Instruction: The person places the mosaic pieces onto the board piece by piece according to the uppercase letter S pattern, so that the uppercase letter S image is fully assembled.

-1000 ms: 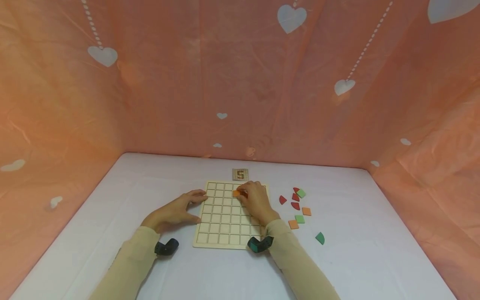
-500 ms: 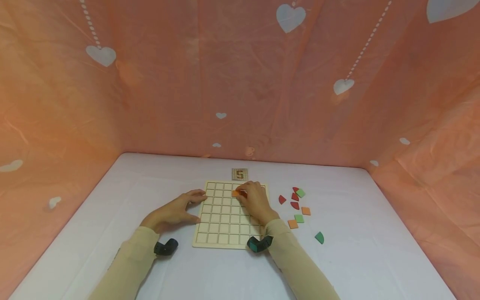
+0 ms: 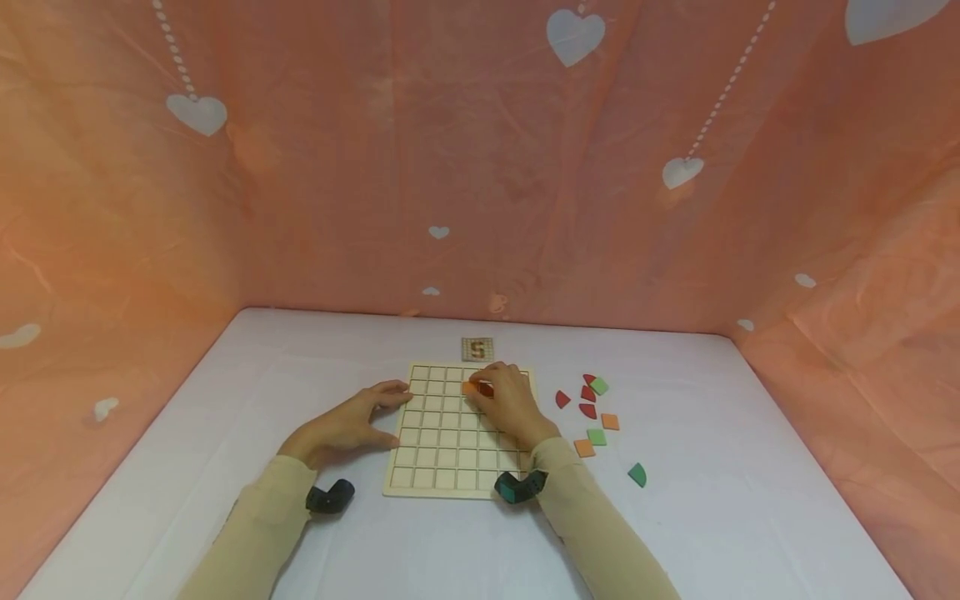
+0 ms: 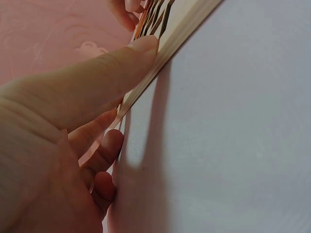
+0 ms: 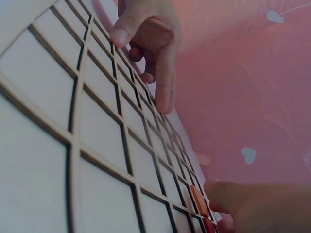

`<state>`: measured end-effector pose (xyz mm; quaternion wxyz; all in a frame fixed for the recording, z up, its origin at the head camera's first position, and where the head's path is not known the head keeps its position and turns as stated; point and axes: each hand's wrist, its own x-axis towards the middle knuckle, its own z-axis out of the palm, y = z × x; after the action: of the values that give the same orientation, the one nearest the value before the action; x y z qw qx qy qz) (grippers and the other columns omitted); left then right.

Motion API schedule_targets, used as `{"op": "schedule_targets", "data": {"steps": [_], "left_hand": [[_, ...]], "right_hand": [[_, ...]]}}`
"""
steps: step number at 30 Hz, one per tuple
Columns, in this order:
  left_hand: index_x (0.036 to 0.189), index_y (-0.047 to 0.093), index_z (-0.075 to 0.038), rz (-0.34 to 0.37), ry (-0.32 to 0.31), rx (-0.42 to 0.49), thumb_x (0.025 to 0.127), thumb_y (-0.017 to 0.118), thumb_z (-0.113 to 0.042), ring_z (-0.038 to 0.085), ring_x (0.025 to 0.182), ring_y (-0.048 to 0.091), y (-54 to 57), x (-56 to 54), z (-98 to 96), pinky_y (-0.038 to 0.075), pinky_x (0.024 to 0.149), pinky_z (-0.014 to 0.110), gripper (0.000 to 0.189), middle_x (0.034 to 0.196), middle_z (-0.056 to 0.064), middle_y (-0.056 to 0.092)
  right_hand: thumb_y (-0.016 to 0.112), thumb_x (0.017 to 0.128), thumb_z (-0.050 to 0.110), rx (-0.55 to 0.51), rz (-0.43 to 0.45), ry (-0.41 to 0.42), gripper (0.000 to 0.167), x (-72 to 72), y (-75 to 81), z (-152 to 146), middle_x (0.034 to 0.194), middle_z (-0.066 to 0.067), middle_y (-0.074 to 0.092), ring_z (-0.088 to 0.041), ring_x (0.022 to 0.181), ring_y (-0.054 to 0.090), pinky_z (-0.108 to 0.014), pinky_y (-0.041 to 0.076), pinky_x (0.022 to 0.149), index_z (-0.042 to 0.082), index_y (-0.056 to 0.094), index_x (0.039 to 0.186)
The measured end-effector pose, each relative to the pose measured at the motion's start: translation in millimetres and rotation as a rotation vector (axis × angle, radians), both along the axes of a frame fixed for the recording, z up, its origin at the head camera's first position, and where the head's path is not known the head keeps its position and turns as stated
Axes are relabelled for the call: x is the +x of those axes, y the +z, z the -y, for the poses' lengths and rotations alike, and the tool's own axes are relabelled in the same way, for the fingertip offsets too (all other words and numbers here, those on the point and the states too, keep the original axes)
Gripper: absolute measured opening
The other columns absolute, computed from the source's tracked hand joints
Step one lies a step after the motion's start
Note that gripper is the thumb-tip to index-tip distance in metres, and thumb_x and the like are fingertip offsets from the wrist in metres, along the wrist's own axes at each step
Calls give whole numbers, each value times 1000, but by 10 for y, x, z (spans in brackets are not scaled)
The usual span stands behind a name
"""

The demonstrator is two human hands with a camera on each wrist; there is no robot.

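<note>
A pale wooden grid board lies flat on the table. My left hand rests at its left edge, fingers spread, with the thumb touching the rim in the left wrist view. Over the board's far part is my right hand, thumb and index finger pinching an orange square tile at a grid cell. Beside that tile a red piece shows in the right wrist view, partly hidden by the hand. The cells under my right palm are hidden in the head view.
A small card with a brown figure lies behind the board. Right of it are several red quarter-circle pieces, orange squares, light green squares and a dark green quarter-circle. Pink-orange cloth encloses the table.
The view has shifted slightly, so everything sits a little further left. Both hands keep their places at the board, and the loose pieces lie as before.
</note>
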<state>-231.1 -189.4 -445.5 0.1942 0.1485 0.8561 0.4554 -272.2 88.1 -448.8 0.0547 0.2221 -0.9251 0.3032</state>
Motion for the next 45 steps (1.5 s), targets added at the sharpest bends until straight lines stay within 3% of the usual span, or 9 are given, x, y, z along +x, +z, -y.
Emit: {"op": "schedule_targets", "data": {"steps": [6, 12, 19, 25, 30, 38, 45], "left_hand": [[153, 43, -6, 52, 39, 8, 82, 82, -11, 41, 158, 5, -10, 8, -7, 10, 127, 60, 82, 170, 11, 17], [153, 42, -4, 26, 16, 9, 82, 82, -11, 43, 158, 6, -6, 6, 3, 11, 126, 62, 82, 170, 14, 17], [152, 43, -3, -3, -1, -6, 82, 81, -10, 44, 157, 7, 2, 6, 7, 12, 126, 62, 81, 170, 14, 18], [152, 42, -2, -7, -4, -3, 83, 80, -8, 43, 157, 8, 10, 18, 4, 14, 126, 61, 80, 169, 15, 19], [152, 42, -2, -1, -1, 5, 83, 81, -8, 42, 158, 8, 6, 15, 7, 14, 127, 60, 80, 169, 14, 20], [152, 42, -1, -9, -1, -2, 82, 81, -9, 43, 157, 9, 24, 22, -11, 14, 126, 61, 80, 169, 15, 20], [152, 42, -1, -15, 4, -14, 82, 81, -9, 44, 157, 9, 18, 24, -6, 14, 126, 61, 81, 169, 16, 20]], "right_hand": [[70, 94, 26, 30, -9, 2, 29, -24, 27, -48, 121, -13, 69, -35, 112, 58, -51, 45, 96, 8, 75, 116], [70, 94, 24, 25, 5, -20, 28, -11, 84, -125, 127, -13, 68, -37, 118, 57, -53, 43, 93, 9, 75, 118], [69, 96, 28, 1, 59, -52, 33, -17, 131, -260, 129, -14, 67, -37, 122, 56, -58, 42, 104, 8, 73, 121], [66, 98, 21, -30, 150, -73, 35, -20, 255, -439, 130, -17, 67, -37, 126, 56, -55, 44, 111, 5, 68, 129], [63, 100, 23, -35, 249, -93, 38, -40, 332, -595, 130, -18, 65, -35, 125, 58, -53, 49, 107, 7, 64, 134], [61, 98, 15, -20, 273, -84, 38, -65, 404, -835, 125, -25, 64, -36, 114, 60, -51, 52, 99, 0, 62, 134], [63, 96, 7, -14, 339, -93, 39, -85, 420, -1035, 128, -25, 63, -23, 85, 68, -30, 53, 78, 1, 62, 134]]}}
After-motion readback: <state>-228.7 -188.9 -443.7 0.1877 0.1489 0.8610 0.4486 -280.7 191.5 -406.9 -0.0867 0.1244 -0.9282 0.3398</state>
